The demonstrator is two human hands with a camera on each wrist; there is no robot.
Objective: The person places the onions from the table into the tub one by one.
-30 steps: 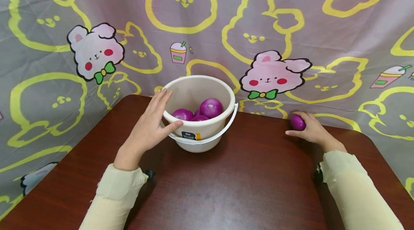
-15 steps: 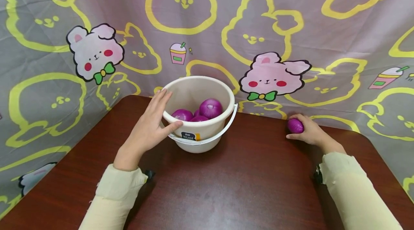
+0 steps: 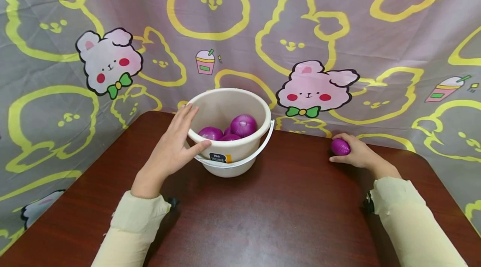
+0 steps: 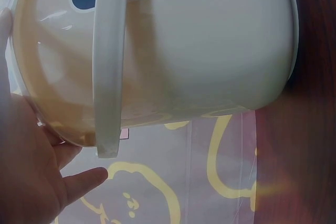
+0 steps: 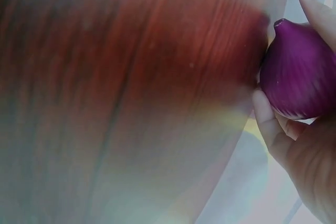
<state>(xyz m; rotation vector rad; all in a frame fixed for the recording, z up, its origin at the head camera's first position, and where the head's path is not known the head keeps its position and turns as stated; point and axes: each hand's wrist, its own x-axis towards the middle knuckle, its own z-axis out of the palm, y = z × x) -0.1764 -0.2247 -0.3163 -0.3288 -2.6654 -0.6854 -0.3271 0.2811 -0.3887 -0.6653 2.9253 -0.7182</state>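
Note:
A cream bucket (image 3: 244, 150) stands at the back of the table, holding several purple onions (image 3: 244, 126). My left hand (image 3: 167, 152) rests on the bucket's left rim, thumb along the front and fingers extended along the side. In the left wrist view the hand (image 4: 37, 171) reaches around the rim, and the bucket's wall (image 4: 210, 56) fills much of the picture. Far to the right, my right hand (image 3: 357, 152) grips one more purple onion (image 3: 340, 147) between thumb and fingers. The right wrist view shows this onion (image 5: 299, 72) close to the tabletop, its pointed tip exposed.
The bucket's white handle (image 3: 227, 165) hangs down across its front. Dark brown wood forms the table (image 3: 270, 217). A curtain (image 3: 233, 12) printed with cartoon animals hangs right behind the back edge.
The right hand has closed further around the onion and shifted it slightly left and toward me. My left hand and the bucket stay in place.

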